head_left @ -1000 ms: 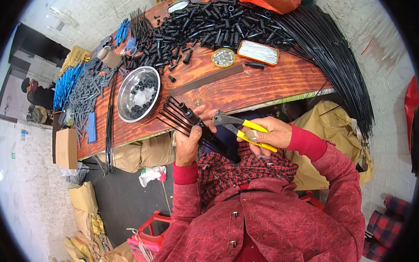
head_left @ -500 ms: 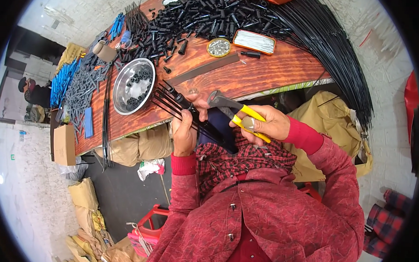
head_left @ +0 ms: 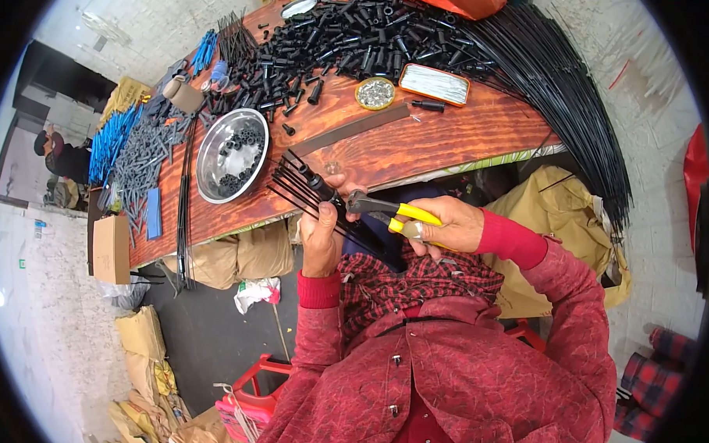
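My left hand (head_left: 319,240) is wrapped round a bundle of thin black rods (head_left: 289,182), with a black tubular fitting (head_left: 320,188) among them. The rods slant from the table edge down toward my lap. In my right hand (head_left: 454,223) is a pair of pliers (head_left: 380,207) with yellow handles and a dark head. The pliers' head lies right beside the fingers of my left hand, close to the fitting. Whether its jaws grip anything is too small to make out.
On the wooden table (head_left: 482,132) stand a metal bowl (head_left: 204,169) holding black rings, a round tin (head_left: 374,93) of small metal pieces and a tray (head_left: 434,84) of pins. Black tubes (head_left: 361,42) are heaped behind; long black rods (head_left: 562,88) lie right. A person (head_left: 64,157) is far left.
The pliers' head has swung down and left, from above the table edge to beside my left fingers. My left hand and the bundle have shifted slightly right and down in view.
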The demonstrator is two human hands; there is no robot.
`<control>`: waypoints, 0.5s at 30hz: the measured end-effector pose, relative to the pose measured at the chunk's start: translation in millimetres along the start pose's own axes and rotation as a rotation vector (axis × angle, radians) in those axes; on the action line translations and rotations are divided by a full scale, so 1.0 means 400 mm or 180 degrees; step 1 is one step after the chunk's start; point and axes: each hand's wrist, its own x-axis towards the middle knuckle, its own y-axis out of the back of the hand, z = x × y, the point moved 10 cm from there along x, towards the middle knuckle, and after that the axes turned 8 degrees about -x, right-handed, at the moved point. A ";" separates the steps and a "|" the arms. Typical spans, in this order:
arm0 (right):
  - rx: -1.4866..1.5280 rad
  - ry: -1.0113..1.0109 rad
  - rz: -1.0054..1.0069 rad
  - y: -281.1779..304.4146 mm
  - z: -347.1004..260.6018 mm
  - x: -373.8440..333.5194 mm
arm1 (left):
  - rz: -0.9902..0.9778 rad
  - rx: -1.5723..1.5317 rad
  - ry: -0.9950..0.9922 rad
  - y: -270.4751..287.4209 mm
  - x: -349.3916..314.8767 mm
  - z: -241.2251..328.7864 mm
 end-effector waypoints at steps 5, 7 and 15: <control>-0.0034 0.0025 -0.0002 0.004 -0.006 -0.003 | 0.0025 0.0143 0.0038 -0.004 0.007 0.003; 0.0024 0.0055 -0.0002 0.003 -0.011 -0.006 | 0.0041 0.0203 0.0086 -0.005 0.006 0.000; -0.0040 -0.0123 -0.0021 0.005 0.002 -0.017 | 0.0131 0.0254 0.0096 0.005 -0.009 -0.014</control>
